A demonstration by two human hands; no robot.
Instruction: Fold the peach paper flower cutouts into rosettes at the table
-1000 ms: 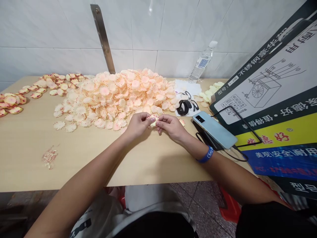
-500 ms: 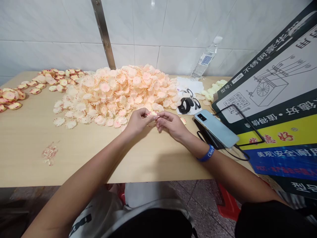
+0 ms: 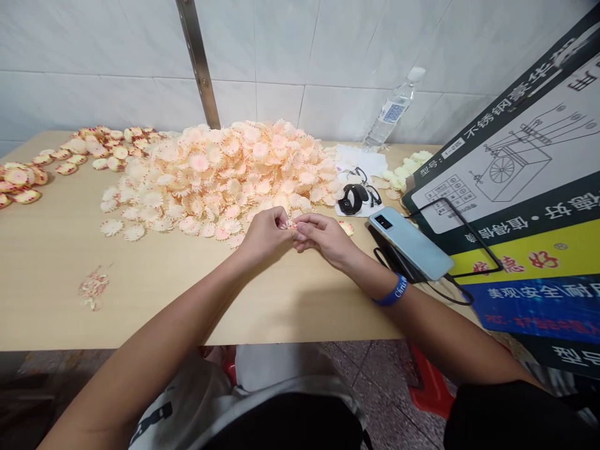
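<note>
My left hand (image 3: 267, 232) and my right hand (image 3: 323, 237) meet over the table at the front of a large pile. Between their fingertips is a small pale flower-shaped disc (image 3: 291, 226), mostly hidden by the fingers. Both hands are closed in a pinch on it. Behind them rises the pile of pinkish-cream flower-shaped discs (image 3: 225, 169) with notched edges. One yellowish disc with red marks (image 3: 347, 228) lies just right of my right hand.
Round red-edged pieces (image 3: 75, 150) lie at the back left, scraps (image 3: 94, 287) at the front left. A phone (image 3: 410, 240) with a cable, a black watch (image 3: 351, 199), a tilted water bottle (image 3: 391, 112) and a large printed box (image 3: 515, 187) stand or lie on the right.
My left hand has turned slightly, and the disc between my fingers now shows less of its face. My right hand stays almost in place; the view has shifted a little.
</note>
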